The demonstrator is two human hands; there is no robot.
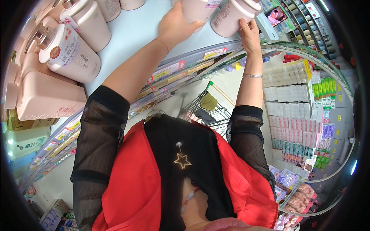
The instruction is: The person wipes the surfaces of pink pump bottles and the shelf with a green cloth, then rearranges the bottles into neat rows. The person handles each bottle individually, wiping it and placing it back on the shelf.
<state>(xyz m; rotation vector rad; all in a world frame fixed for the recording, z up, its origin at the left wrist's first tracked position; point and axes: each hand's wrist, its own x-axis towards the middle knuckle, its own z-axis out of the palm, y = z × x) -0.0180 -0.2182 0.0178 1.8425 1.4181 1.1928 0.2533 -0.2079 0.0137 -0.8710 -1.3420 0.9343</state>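
Observation:
My left hand (176,27) is wrapped around a pale pink plastic bottle (198,11) on the upper shelf, thumb across its lower part; the bottle's top is cut off by the picture's edge. Just right of it, a second pale pink bottle (231,20) leans at a tilt. The fingers of my right hand (250,36) grip that one at its side, near the shelf's front corner. Both bottles bear printed writing. The shelf board (130,37) below my left forearm is pale blue-white.
Pink pump bottles (73,55) crowd the shelf's left part. Price labels line the shelf edge (170,68). A round wire-mesh rack (326,55) curves at right, near stacked boxed goods (289,109). A wire shopping cart (219,115) stands on the floor. A lit screen (277,16) sits beyond my right hand.

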